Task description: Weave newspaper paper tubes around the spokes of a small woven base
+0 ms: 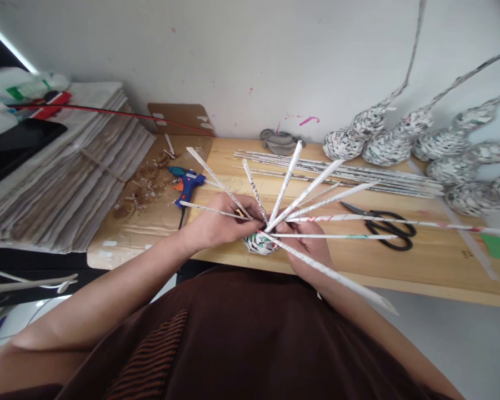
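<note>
Working paper sticks in close around a small round weave

The woven piece [261, 244] is to the right of the blue glue gun [188, 186] and nearer the person, at the front edge of the wooden table [433, 266]. Paper sticks [289, 178] fan out from its top. The left hand [216, 225] pinches at the top, thumb and fingers closed where the sticks meet; the right hand [310, 250] grips the opposite side, its fingertips partly hidden by the sticks.

To do this well, I would keep the left pinch right at the crossing, bend each stick close to its root, and pull just snug, since rolled paper probably creases under a hard tug. Even gaps between the spokes should keep the wall round. The longest stick, running far right of the gun past the scissors [373, 213], needs room so it doesn't snag.

As for containers, the finished-looking gourd shapes [345, 143], well right of the gun and toward the wall, may be hollow; whether they hold anything can't be told. Far left of the gun, beyond the newspaper stack [112, 172], lies what looks like a clear bottle [39, 86], its contents unclear.
</note>
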Motion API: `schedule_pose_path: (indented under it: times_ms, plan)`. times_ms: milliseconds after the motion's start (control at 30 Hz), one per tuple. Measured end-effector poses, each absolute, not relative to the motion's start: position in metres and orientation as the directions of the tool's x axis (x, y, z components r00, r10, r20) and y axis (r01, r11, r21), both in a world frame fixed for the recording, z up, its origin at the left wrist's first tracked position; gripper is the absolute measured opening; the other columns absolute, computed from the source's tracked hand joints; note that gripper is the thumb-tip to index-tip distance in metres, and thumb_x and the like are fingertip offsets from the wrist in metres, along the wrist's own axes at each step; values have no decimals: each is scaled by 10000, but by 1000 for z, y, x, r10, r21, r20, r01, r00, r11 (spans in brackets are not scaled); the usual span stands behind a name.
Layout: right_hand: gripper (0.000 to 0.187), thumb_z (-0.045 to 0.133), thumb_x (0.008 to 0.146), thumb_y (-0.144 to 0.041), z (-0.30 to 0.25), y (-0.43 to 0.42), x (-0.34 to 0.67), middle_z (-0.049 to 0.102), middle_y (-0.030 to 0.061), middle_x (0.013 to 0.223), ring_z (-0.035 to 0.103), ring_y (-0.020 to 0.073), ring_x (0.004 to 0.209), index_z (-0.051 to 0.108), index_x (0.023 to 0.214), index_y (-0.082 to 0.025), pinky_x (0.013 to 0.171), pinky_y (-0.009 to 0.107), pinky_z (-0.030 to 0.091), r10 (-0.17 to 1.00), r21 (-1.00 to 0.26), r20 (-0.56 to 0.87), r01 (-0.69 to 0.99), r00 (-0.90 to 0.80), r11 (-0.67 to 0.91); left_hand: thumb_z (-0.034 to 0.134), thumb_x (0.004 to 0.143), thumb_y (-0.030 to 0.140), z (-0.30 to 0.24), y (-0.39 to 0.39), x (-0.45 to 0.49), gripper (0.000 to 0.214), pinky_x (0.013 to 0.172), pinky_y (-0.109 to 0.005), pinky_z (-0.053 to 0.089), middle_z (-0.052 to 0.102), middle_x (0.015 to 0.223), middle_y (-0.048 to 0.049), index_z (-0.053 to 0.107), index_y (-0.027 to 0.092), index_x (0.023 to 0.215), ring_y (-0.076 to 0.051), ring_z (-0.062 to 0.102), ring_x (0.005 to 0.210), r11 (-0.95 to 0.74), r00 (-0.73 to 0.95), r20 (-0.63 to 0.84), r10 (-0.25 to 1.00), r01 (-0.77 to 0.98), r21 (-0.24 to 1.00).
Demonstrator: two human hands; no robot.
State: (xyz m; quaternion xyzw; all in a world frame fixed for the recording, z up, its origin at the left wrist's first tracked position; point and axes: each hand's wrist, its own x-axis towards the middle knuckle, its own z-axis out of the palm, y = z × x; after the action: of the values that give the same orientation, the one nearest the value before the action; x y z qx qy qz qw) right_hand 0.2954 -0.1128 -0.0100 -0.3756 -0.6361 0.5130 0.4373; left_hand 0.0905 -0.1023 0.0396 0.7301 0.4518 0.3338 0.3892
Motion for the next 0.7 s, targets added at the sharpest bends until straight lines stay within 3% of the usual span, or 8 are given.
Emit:
schedule_pose_path:
  times_ms: [133,233,367,500,600,700]
  plan:
    - [133,647,906,-334,-6,-116,286,692,37,826,668,182,729,643,899,-202,663,292,545,953,-993,110,8,-283,118,707,767,145,35,-108,98,245,643,-211,555,781,827,-24,760,153,1006,-145,724,698,-256,298,122,947,468,846]
    - [113,705,831,-301,-7,-118,281,679,21,760,663,184,683,638,841,-211,618,285,537,977,-995,93,25,-193,99,692,774,127,39,-112,101,191,677,-214,547,795,855,-22,783,170,936,-149,736,737,-296,291,153,944,546,784]
    - [68,675,857,-240,-7,-121,284,713,41,878,701,199,802,651,918,-222,698,295,560,945,-957,245,105,-216,272,676,787,104,43,-116,104,141,635,-207,506,783,809,-13,790,175,832,-141,721,715,-348,272,223,936,615,707]
    - [172,681,868,-213,-7,-124,286,731,30,940,716,176,816,598,1015,-247,713,279,569,916,-930,344,60,-206,363,692,785,100,39,-118,105,142,649,-215,495,761,786,-10,790,174,857,-134,701,708,-340,245,236,940,641,688]
    - [200,736,845,-270,-6,-124,282,742,33,943,723,181,814,611,998,-243,708,287,578,959,-968,247,0,-140,249,704,788,101,33,-118,104,112,660,-222,496,745,776,-7,780,170,832,-130,684,708,-356,252,253,934,625,694]
    - [213,789,816,-347,-7,-122,279,728,10,783,698,165,658,635,896,-223,600,278,571,991,-986,93,-148,-91,79,700,811,103,29,-119,101,123,711,-237,524,760,838,-15,783,180,858,-141,700,765,-388,278,274,921,577,719]
